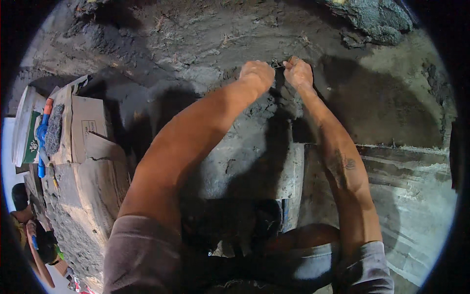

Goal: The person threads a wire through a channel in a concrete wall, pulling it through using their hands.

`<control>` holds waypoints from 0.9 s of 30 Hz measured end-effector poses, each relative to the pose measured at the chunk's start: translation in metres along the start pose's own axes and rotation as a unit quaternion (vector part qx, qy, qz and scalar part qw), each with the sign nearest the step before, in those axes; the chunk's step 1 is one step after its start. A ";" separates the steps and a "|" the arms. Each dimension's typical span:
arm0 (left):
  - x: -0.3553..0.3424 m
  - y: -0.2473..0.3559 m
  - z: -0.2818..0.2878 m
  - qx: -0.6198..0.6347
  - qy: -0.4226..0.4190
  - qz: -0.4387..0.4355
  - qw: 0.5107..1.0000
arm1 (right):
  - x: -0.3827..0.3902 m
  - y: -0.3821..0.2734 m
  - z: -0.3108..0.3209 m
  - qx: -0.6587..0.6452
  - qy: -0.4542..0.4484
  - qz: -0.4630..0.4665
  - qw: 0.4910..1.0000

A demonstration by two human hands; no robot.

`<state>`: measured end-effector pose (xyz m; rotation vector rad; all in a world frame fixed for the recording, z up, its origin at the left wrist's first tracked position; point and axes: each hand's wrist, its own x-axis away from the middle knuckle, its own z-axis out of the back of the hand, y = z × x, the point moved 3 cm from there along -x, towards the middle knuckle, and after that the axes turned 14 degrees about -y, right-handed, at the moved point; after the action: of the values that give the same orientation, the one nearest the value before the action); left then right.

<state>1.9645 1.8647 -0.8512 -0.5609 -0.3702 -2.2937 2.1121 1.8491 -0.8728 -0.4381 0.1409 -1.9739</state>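
Note:
My left hand (258, 74) is closed with its knuckles up, over the grey, clay-smeared work surface (215, 49). Close beside it, my right hand (298, 74) is pinched shut, thumb and fingers together. A thin, light strand (278, 65) bridges the small gap between both hands and seems gripped at each end; its exact kind is too small to tell. Rough, wet clay (264, 105) lies just below the hands. Both forearms reach up from the lower edge and cast dark shadows on the surface.
A large lump of wet grey clay (377, 20) sits at the far right. To the left stand a cardboard box (89, 117), a blue tool with an orange end (43, 132), a dark fuzzy pad (55, 128) and a white bucket (25, 127). Another person's arm (39, 255) shows at lower left.

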 end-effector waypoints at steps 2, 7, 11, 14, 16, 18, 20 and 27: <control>-0.003 0.001 0.001 -0.007 -0.011 0.004 1.000 | 0.001 0.000 -0.004 -0.007 0.018 0.018 1.000; -0.011 -0.005 0.007 -0.015 -0.059 0.036 0.997 | -0.002 -0.006 -0.007 -0.040 0.071 0.024 0.996; -0.006 0.000 0.008 -0.026 -0.049 0.008 0.998 | 0.006 -0.001 -0.009 -0.069 0.074 -0.030 0.994; -0.007 -0.009 0.001 -0.013 -0.032 0.021 0.999 | 0.016 -0.008 -0.014 -0.084 0.051 -0.012 0.995; -0.010 -0.017 -0.003 0.002 -0.018 0.031 0.999 | 0.017 -0.016 -0.013 -0.087 0.018 -0.042 0.995; -0.008 -0.014 -0.002 -0.006 -0.023 0.020 1.000 | 0.016 -0.018 -0.010 -0.054 0.009 -0.029 0.998; -0.005 -0.014 -0.002 -0.020 -0.010 0.009 1.000 | 0.018 -0.016 -0.010 -0.034 0.015 -0.019 0.999; -0.009 -0.022 -0.006 -0.006 0.008 -0.023 1.000 | 0.018 -0.019 -0.017 -0.044 0.031 -0.007 0.999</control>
<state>1.9531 1.8826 -0.8634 -0.5455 -0.3654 -2.3436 2.0835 1.8398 -0.8789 -0.4354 0.2660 -2.0024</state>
